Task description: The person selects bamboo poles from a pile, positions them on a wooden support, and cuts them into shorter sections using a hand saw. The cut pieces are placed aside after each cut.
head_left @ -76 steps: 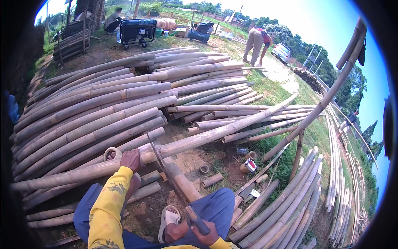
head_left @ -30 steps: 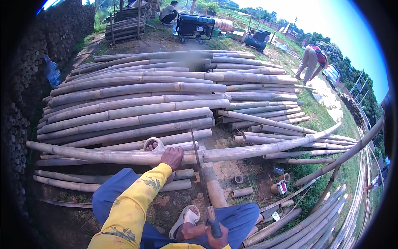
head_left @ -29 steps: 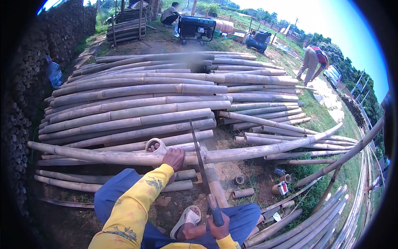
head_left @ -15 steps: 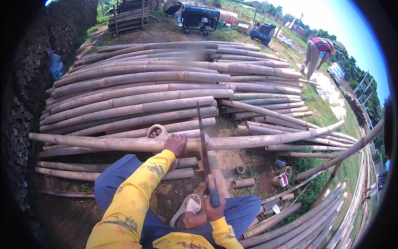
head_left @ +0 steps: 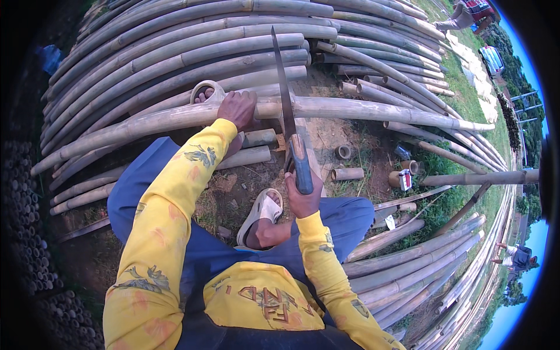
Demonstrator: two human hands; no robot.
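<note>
A long bamboo pole [head_left: 373,108] lies crosswise in front of me, with my left hand [head_left: 238,109] closed over it, left of the blade. In my right hand [head_left: 304,195] is the dark handle of a hand saw [head_left: 282,81]. Its narrow blade points away from me and crosses the pole just right of a joint; how deep it sits in the bamboo I cannot tell. My left foot, in a light sandal [head_left: 208,93], rests against the pole beside my left hand. The other sandal [head_left: 259,216] is on the ground between my knees.
Stacked bamboo poles [head_left: 233,46] fill the far side, and more poles [head_left: 420,256] lie at the right. Short bamboo offcuts [head_left: 347,174] and a red-and-white packet [head_left: 405,179] are near my right knee. One person [head_left: 466,14] bends at the far right; another person [head_left: 516,256] is at the right edge.
My view has tipped downward, so the pole and hands appear higher and more of my sleeves shows. Both hands keep their holds on the pole and the saw.
</note>
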